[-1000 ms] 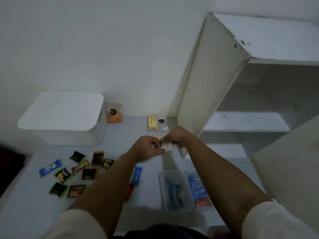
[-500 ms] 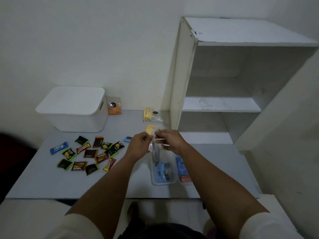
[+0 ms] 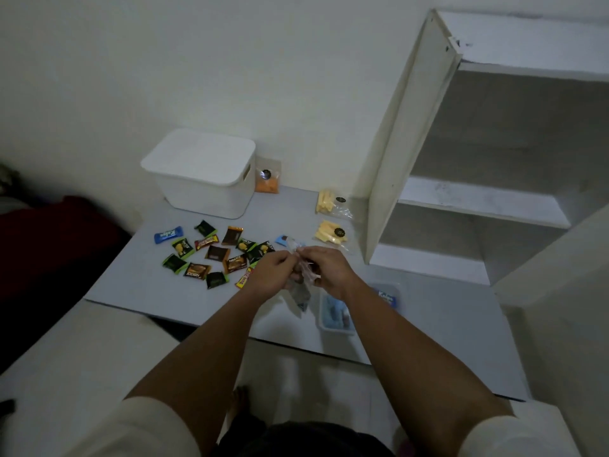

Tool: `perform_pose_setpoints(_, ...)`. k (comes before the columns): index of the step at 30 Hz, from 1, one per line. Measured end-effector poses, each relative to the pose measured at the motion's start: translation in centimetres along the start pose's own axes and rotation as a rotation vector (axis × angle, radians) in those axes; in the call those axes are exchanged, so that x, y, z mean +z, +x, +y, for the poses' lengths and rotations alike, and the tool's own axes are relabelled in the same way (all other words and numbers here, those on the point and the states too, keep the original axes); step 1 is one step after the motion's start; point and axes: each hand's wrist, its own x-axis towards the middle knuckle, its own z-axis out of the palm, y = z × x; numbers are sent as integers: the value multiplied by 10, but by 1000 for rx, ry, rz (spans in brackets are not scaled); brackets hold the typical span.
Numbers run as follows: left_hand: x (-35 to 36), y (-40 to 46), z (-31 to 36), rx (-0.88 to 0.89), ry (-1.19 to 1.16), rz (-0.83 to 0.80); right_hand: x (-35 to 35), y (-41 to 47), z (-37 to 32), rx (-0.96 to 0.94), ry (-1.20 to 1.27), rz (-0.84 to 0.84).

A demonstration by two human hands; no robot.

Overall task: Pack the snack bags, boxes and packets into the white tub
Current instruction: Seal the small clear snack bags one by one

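My left hand and my right hand meet above the grey table, both pinching the top of a clear plastic bag that hangs down between them with something dark and blue inside. The white tub stands at the back left with its lid on. Several small snack packets in green, brown, red and blue lie spread on the table left of my hands. A clear plastic box with blue packets sits just right of the bag, and a blue packet lies beside it.
An orange snack bag leans on the wall beside the tub. Two clear bags of yellow sticks lie near a white open shelf unit that stands on the right. A dark red cloth is off the table's left.
The view has pulled back and shifted. My hands stay together on the clear bag and have moved slightly left; the bag now hangs left of the clear box instead of over it.
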Motion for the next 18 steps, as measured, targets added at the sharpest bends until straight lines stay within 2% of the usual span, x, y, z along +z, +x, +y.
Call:
perform_pose_setpoints(5, -26, 4, -6, -57, -1, 23, 23, 22, 5, 21, -25, -43)
perform_pose_setpoints(9, -57, 21, -17, -71, 54, -26, 42, 38, 1, 5, -106, -21)
perform_pose_setpoints(14, -92, 45, -9, -21, 196, -11, 67, 55, -16, -139, -193, 154)
perform_pose_setpoints(18, -121, 68, -9, 22, 290, 14, 77, 74, -26, -303, -480, 327)
